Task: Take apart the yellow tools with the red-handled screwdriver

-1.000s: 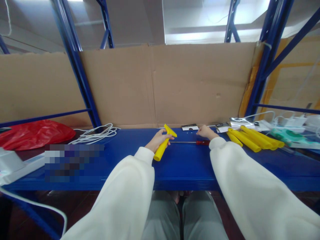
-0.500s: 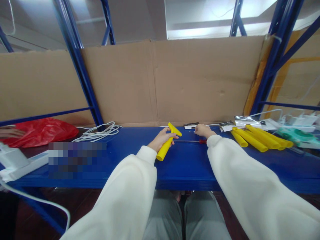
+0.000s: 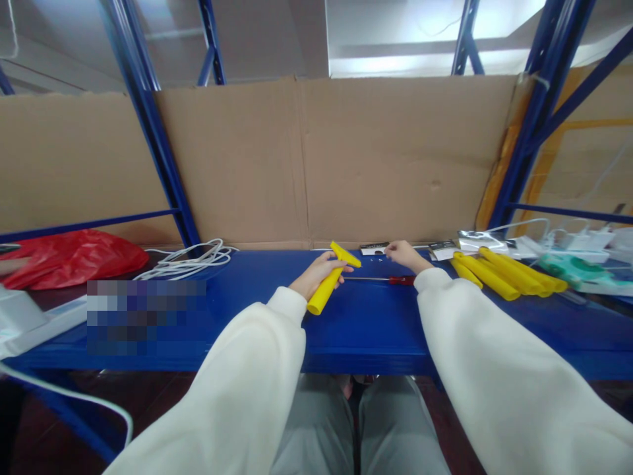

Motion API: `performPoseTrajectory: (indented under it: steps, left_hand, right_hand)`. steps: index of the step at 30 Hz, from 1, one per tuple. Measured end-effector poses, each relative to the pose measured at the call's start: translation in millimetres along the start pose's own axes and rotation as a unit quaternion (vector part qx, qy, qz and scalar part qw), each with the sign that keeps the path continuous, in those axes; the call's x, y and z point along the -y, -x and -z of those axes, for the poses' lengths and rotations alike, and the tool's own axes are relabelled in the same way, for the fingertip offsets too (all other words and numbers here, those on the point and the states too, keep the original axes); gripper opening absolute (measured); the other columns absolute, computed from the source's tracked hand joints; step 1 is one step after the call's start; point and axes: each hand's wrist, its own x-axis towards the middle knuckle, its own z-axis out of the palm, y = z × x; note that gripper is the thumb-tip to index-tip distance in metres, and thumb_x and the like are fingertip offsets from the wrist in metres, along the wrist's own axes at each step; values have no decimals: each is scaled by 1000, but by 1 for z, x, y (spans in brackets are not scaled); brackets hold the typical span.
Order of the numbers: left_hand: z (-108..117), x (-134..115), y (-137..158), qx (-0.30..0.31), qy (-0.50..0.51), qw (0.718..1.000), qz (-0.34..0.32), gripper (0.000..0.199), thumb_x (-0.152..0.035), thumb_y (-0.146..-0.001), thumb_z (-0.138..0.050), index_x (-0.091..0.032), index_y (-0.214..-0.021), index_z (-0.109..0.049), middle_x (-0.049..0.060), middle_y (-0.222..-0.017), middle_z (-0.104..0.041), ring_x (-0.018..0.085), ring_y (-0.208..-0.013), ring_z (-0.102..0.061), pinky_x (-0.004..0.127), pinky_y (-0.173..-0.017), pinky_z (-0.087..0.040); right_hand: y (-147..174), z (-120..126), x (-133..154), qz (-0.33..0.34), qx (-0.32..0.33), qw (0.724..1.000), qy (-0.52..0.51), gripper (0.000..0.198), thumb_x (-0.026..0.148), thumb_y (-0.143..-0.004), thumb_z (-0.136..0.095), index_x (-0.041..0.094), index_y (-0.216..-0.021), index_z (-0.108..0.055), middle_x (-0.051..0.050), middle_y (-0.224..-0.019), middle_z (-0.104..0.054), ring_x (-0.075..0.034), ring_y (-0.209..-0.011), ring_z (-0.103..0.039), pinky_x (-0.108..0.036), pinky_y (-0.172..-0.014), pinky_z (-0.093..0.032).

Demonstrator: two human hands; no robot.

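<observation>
My left hand (image 3: 315,276) is closed around a yellow T-shaped plastic handle (image 3: 322,295), its narrow crosspiece pointing away from me and its round grip end towards me. My right hand (image 3: 404,254) is just above the blue table, thumb and fingertips pinched together; whatever may be between them is too small to make out. By those fingertips lie a few tiny pale pieces (image 3: 380,260) and a black-and-white packet (image 3: 372,250). Below the right hand, a screwdriver (image 3: 401,280) with a red handle rests on the tabletop, its shaft pointing left towards the yellow handle.
Several yellow tubes (image 3: 499,280) lie at the right, beside clear packets (image 3: 482,241) and a green-and-white package (image 3: 578,270). At left are coiled white cable (image 3: 198,260), a red bag (image 3: 93,257) with another person's hand (image 3: 14,265), and a power strip (image 3: 54,323). Cardboard (image 3: 395,158) stands behind.
My right hand has risen slightly from the tabletop, its fingertips now pinched above the tiny pieces. The left hand keeps its hold on the yellow handle. The view has shifted slightly.
</observation>
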Motion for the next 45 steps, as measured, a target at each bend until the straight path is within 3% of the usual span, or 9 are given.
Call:
performPoseTrajectory:
  steps: [3,9,14,20,28,32,35,40,45]
  left_hand:
    - [-7,-3,-12,18,28,999,10,25,-12,-94,-52,-16,-118,-53,4,-78,-72,8,-43,-54,18,-40,-40]
    - [-32,-7,-47,69,67,994,58,32,-14,-92,-49,-9,-122,-60,5,-75,-71,10,-47,-54,19,-45,-45]
    - [-50,0,-67,93,82,991,55,34,-17,-91,-50,-7,-121,-64,5,-73,-70,10,-50,-55,19,-48,-47]
    - [-62,3,-71,94,84,989,80,40,-14,-95,-40,-6,-129,-60,3,-69,-67,10,-49,-53,18,-49,-47]
    - [-61,14,-71,69,64,993,65,36,-19,-95,-46,-10,-126,-64,4,-69,-69,10,-48,-52,18,-45,-45]
    - [-62,15,-74,74,51,994,55,40,-18,-95,-44,-12,-130,-62,7,-80,-75,11,-52,-56,19,-46,-46]
    - [-62,15,-72,70,55,994,58,42,-19,-96,-43,-12,-133,-60,8,-84,-75,12,-54,-58,19,-48,-47]
    - [-61,9,-63,61,79,992,76,37,-17,-96,-43,-9,-126,-63,5,-73,-71,10,-49,-53,17,-46,-46]
    - [-57,-4,-54,16,90,995,46,27,-12,-93,-50,-8,-116,-64,3,-70,-66,8,-47,-51,17,-43,-44]
  right_hand:
    - [9,3,8,-46,8,987,-154,17,20,-94,-56,12,-93,-71,-12,-95,-78,-16,-75,-71,-21,-65,-52]
    - [23,8,18,-108,84,918,-373,14,21,-95,-58,14,-85,-65,-9,-80,-73,-13,-62,-65,-23,-63,-53]
    - [22,11,9,-129,58,907,-398,15,8,-86,-63,19,-76,-66,0,-61,-63,-11,-55,-56,-19,-55,-47]
    - [18,12,-3,-202,84,890,-401,9,11,-88,-61,18,-91,-65,-1,-70,-68,-11,-59,-60,-19,-56,-47]
    - [12,6,-9,-152,85,925,-338,11,13,-91,-55,18,-95,-65,-10,-92,-75,-18,-89,-70,-24,-77,-56]
    - [9,4,-11,-109,90,951,-275,12,18,-91,-59,17,-101,-66,-11,-90,-74,-21,-89,-70,-27,-75,-58]
    - [10,5,-10,-121,82,948,-283,10,16,-91,-59,17,-98,-66,-11,-90,-74,-20,-87,-70,-26,-76,-57]
    - [14,6,-3,-147,72,934,-316,11,14,-91,-55,16,-93,-65,-12,-99,-76,-18,-90,-72,-23,-77,-56]
    - [20,5,4,-117,28,964,-237,19,12,-90,-52,13,-97,-70,-13,-102,-77,-19,-91,-73,-25,-75,-57]
